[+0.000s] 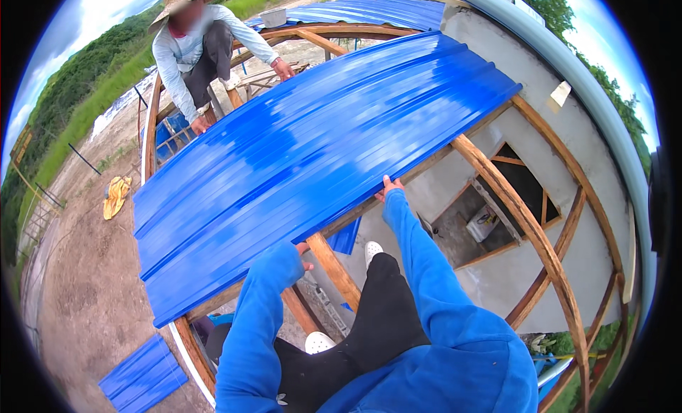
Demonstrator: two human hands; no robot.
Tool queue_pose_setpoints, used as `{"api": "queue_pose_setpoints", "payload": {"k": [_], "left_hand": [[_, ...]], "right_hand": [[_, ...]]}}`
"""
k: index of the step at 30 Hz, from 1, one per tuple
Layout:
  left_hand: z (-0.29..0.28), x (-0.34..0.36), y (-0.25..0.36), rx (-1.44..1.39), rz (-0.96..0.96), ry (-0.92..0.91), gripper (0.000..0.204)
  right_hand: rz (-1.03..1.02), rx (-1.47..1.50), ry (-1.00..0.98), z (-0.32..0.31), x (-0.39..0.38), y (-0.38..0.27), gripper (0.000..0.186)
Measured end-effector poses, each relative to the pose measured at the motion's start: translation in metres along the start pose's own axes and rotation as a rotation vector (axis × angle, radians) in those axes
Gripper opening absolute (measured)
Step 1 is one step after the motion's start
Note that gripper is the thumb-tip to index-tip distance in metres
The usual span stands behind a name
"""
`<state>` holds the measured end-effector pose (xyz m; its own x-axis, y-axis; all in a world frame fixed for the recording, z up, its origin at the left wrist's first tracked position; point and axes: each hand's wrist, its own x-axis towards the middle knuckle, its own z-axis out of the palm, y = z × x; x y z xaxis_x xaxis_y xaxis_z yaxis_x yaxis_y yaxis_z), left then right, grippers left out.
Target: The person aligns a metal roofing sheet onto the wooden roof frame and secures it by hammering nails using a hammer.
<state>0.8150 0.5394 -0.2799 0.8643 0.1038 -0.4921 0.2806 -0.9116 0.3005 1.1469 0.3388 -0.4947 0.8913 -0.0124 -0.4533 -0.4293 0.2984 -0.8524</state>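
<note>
A long blue corrugated roofing sheet (305,157) lies slantwise over wooden roof framing. At its near edge my right hand (388,188) grips the rim, fingertips on top. Further left along the same edge is my left hand (305,257), curled at the rim and partly hidden by its blue sleeve. A wooden rafter (334,271) runs beneath the sheet beside my left hand. Across the sheet crouches a person in a straw hat, whose one hand (201,125) touches the far edge at the left and the other hand (283,68) rests further right.
Curved wooden rafters (526,207) and open gaps lie to the right, above a grey wall (483,157) with a framed opening. Far below, a blue sheet (142,374) and a yellow cloth (117,197) lie on dirt ground (85,292). Another blue roof panel (376,12) is behind.
</note>
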Motion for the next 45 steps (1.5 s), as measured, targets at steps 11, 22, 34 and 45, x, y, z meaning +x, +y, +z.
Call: {"api": "queue_pose_setpoints", "payload": {"k": [11,22,34,45], "left_hand": [[0.013,0.005,0.030,-0.422,-0.117,0.114,0.029],[0.037,0.012,0.017,-0.120,0.095,0.190,0.018],[0.027,0.007,0.021,-0.585,-0.062,0.182,0.022],[0.035,0.024,0.021,-0.025,-0.005,0.026,0.050]], "right_hand": [[0.052,-0.222,0.002,-0.031,0.030,-0.033,0.048],[0.046,-0.316,0.011,-0.020,0.035,-0.012,0.053],[-0.028,-0.263,0.089,-0.023,0.031,-0.012,0.046],[-0.155,-0.305,0.157,0.009,0.009,0.012,0.060]]}}
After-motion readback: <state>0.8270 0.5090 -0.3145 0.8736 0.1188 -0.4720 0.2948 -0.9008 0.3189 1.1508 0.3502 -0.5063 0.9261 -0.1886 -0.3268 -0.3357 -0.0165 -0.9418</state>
